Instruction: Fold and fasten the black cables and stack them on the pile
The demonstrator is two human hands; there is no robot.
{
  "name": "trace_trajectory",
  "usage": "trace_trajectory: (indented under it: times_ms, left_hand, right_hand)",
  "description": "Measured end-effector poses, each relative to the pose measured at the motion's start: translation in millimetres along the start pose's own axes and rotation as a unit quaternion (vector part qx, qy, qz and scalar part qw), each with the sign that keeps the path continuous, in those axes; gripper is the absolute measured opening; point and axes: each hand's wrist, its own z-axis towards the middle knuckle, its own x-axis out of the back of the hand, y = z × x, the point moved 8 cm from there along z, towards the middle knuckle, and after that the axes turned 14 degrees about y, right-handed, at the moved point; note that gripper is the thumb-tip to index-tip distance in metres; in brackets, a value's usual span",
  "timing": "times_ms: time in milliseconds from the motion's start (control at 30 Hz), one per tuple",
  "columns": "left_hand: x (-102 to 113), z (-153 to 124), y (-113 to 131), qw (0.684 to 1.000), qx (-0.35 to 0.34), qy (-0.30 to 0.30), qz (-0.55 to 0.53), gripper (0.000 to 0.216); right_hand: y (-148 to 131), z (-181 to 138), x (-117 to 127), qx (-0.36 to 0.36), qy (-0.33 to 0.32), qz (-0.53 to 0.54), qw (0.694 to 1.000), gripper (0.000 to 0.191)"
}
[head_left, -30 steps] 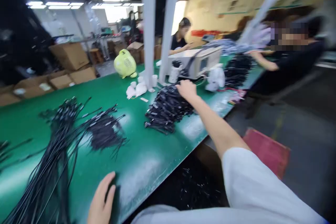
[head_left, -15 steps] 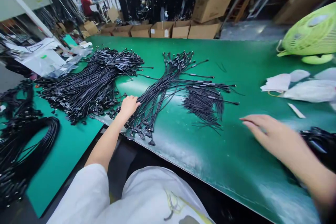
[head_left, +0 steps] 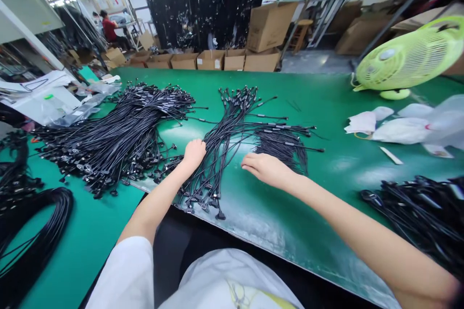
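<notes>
Where the left hand (head_left: 195,153) rests with curled fingers at the left side of the cable bundle (head_left: 228,128), I cannot tell whether it is clamped on any strands. The bundle lies mid-table, black and thin-stranded, its flat plugs by the near edge of the green table (head_left: 290,231), its far ends sleeved in grey; some strands splay rightward across a heap of short black pieces (head_left: 277,147). The right hand (head_left: 266,166) is at the heap's near left side, fingers bunched; whether they pinch anything is hidden.

Farthest left lies a black coil (head_left: 60,217), then a larger cable pile (head_left: 130,125). Rightward come white bags (head_left: 402,128), a lime-green fan (head_left: 402,60) and a dark cable stack (head_left: 427,203), partly covered by the right forearm.

Behind the table runs a row of cardboard boxes (head_left: 184,61), a larger box (head_left: 270,24) above its right end; I cannot make out their contents.
</notes>
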Motion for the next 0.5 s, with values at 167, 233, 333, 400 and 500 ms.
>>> trace_trajectory:
  times_ms: [167,233,333,400,500]
  left_hand:
    - [31.6,7.8,-5.4,0.996,0.039,0.04,-0.071,0.024]
    - [54.9,3.2,4.6,0.991,0.05,0.06,-0.106,0.034]
    - [86.2,-19.5,45.4,0.952,0.047,0.006,-0.303,0.035]
    - [105.0,-43.3,75.6,0.874,0.046,-0.082,-0.476,0.032]
    - [128.2,-76.2,74.7,0.817,0.099,-0.142,-0.55,0.042]
  right_hand:
    - [-18.4,22.9,3.6,0.009,0.014,0.012,1.0,0.028]
    - [-20.1,31.1,14.1,-0.011,0.09,0.017,0.996,0.033]
    - [-16.0,48.9,32.0,-0.036,0.216,0.03,0.975,0.049]
    - [-7.9,66.2,40.5,-0.026,0.24,0.046,0.969,0.035]
    - [25.6,84.1,73.9,-0.031,0.278,0.044,0.959,0.025]
